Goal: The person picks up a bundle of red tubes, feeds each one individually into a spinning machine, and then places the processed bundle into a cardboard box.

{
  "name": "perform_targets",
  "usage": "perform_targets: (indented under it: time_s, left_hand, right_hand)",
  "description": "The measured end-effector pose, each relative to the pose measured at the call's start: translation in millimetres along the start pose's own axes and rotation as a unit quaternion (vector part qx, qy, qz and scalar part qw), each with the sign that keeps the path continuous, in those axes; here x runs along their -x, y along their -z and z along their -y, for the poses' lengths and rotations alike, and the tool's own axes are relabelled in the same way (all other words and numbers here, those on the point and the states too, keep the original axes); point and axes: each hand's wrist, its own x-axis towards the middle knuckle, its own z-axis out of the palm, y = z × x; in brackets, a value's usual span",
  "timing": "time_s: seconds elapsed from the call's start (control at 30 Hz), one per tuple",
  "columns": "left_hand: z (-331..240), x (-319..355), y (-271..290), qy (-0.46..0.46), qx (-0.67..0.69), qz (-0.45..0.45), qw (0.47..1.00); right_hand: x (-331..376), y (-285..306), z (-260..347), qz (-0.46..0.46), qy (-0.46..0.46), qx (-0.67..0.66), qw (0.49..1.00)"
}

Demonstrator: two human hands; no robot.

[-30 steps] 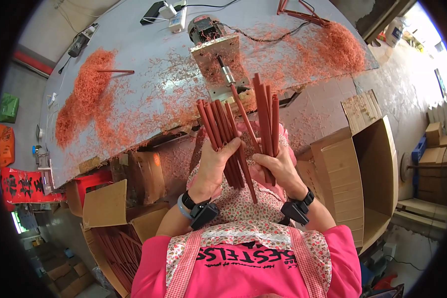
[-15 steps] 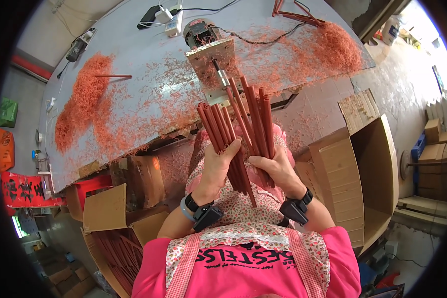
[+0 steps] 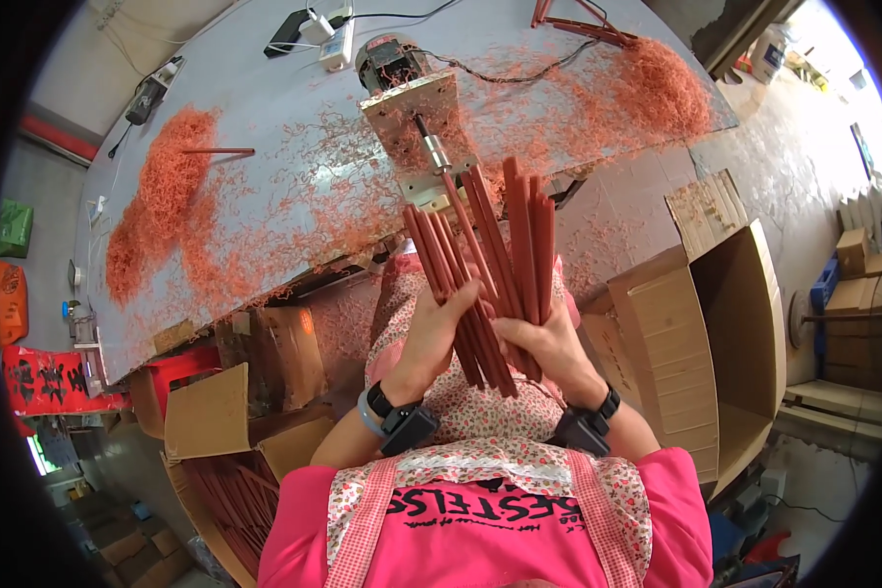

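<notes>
My left hand (image 3: 433, 328) is closed round a bundle of slim reddish-brown rods (image 3: 435, 247), its thumb lying across them. A second bundle of the same rods (image 3: 529, 240) is gripped in my right hand (image 3: 551, 345). Both bundles are held upright over my lap, side by side, their lower parts meeting between my hands. The upper ends are uneven, and one slim rod slants between the bundles. Just beyond their tips is a metal spindle (image 3: 435, 153) on a bracket (image 3: 421, 122), driven by a dark electric motor (image 3: 390, 64).
Curly orange-red shavings (image 3: 171, 181) pile on the grey table (image 3: 294, 83), with another heap (image 3: 666, 88) at right. One loose rod (image 3: 218, 151) lies left. An open carton of rods (image 3: 240, 500) stands at lower left; a large open cardboard box (image 3: 671, 367) stands right. A power strip (image 3: 336, 49) lies behind.
The left bundle has moved right and dropped slightly, closer to the right one. The right bundle has shifted a little right. A long rod that hung below the others no longer sticks out.
</notes>
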Motion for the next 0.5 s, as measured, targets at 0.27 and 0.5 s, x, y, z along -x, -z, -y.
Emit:
perform_targets:
  time_s: [0.27,0.5]
  left_hand:
    - [9,16,15,0.033,-0.045,0.027,0.998]
    - [1,11,13,0.058,0.032,0.019,0.998]
  right_hand:
    - [5,0,16,0.0,0.006,0.035,0.999]
    - [9,-6,9,-0.03,-0.005,0.022,0.999]
